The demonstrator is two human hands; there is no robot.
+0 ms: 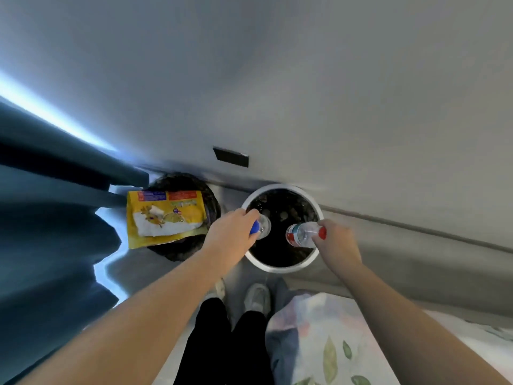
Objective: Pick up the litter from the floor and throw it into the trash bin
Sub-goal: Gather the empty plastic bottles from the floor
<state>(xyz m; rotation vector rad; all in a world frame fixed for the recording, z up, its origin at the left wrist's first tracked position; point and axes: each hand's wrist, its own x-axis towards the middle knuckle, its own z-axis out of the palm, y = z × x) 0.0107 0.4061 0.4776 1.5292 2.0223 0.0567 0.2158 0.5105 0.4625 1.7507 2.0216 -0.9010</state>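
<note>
A round trash bin [280, 269] with a white rim and a dark inside stands on the floor against the wall. My left hand [231, 232] grips a clear plastic bottle with a blue cap [263, 227] by its neck over the bin's left edge. My right hand [336, 241] holds a second clear bottle with a red cap and a red label [301, 234] over the bin's right side. Both bottles hang bottom-down above the opening.
Left of the bin a dark round basket [177, 252] carries a yellow snack bag [163, 216]. Dark curtains [50, 232] fill the left side. A floral bedcover [327, 343] lies at lower right. My legs and shoes [256, 298] stand just before the bin.
</note>
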